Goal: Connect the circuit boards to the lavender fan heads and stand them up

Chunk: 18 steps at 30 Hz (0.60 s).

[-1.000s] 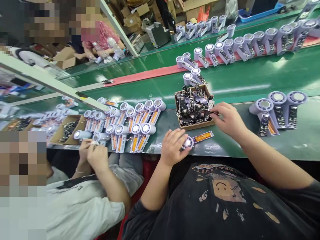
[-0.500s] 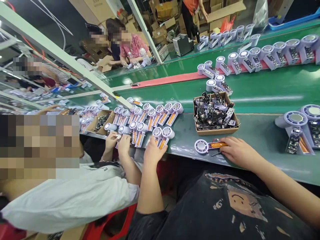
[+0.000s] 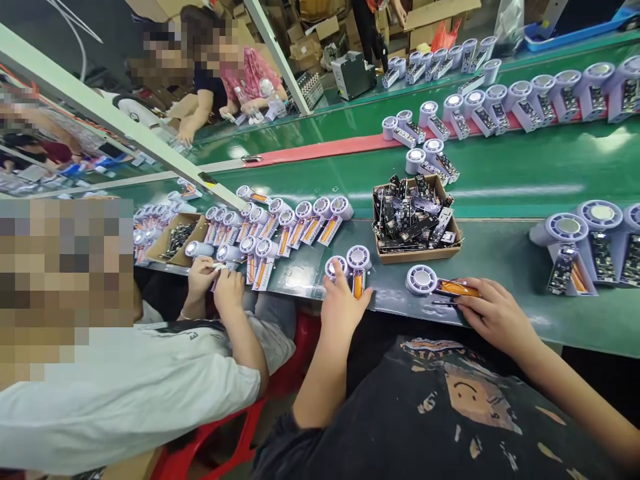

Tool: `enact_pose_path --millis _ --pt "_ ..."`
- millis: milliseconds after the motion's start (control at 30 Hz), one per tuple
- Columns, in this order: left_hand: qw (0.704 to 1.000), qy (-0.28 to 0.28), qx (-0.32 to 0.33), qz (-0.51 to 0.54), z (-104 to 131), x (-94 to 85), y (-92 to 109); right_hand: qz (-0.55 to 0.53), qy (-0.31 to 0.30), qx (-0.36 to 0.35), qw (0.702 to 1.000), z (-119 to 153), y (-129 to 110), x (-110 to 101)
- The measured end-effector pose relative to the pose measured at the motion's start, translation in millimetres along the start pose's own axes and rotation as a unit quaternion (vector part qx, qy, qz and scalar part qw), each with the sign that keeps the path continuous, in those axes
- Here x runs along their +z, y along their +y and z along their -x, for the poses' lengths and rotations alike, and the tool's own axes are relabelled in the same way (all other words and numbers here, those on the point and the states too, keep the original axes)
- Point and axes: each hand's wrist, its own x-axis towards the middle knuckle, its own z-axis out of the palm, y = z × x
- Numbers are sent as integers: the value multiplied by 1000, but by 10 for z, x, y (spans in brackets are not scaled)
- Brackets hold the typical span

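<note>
My left hand (image 3: pixel 344 300) is around two pale purple handheld fans standing side by side, the fan on the right (image 3: pixel 358 257) showing an orange strip in its open handle. The left fan of the pair is partly hidden behind my fingers. Another handheld fan (image 3: pixel 421 280) lies on its back, its opened handle pointing right with an orange part inside. My right hand (image 3: pixel 493 310) grips the end of that handle. A thin dark rod (image 3: pixel 444 303) lies just below it, close to my fingertips.
Behind my hands stands a cardboard box (image 3: pixel 417 255) heaped with black circuit boards. Fans with circuit boards (image 3: pixel 560 230) stand at right, and a row of fans (image 3: pixel 495 100) sits across the belt. On the left, a co-worker's hands (image 3: pixel 227 287) work near more fans (image 3: pixel 303 212).
My left hand has moved right along the table edge, bringing the two fans away from the co-worker's group. My right hand stays on the lying fan's handle. The view has shifted slightly.
</note>
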Motion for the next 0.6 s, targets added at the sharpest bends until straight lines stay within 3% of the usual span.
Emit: enact_pose_path --millis 100,167,267,333,467,533,600 --pt "991 -15 61 121 -21 24 -5 -9 3 8 1000 6 -12 22" --pt "962 -26 95 253 11 79 -92 -16 6 8 1000 10 -15 30" --pt "865 -88 91 486 116 196 -220 -34 5 16 999 13 -23 41" --pt "798 -118 68 588 214 275 -231 -48 1 29 998 13 -32 47" --pt "721 -101 53 683 394 435 -126 -60 4 45 997 20 -49 49" --pt "714 -77 63 693 431 504 -131 -52 18 55 997 33 -57 46" --pt "754 -64 84 649 426 525 -226 -36 38 77 996 52 -68 43"
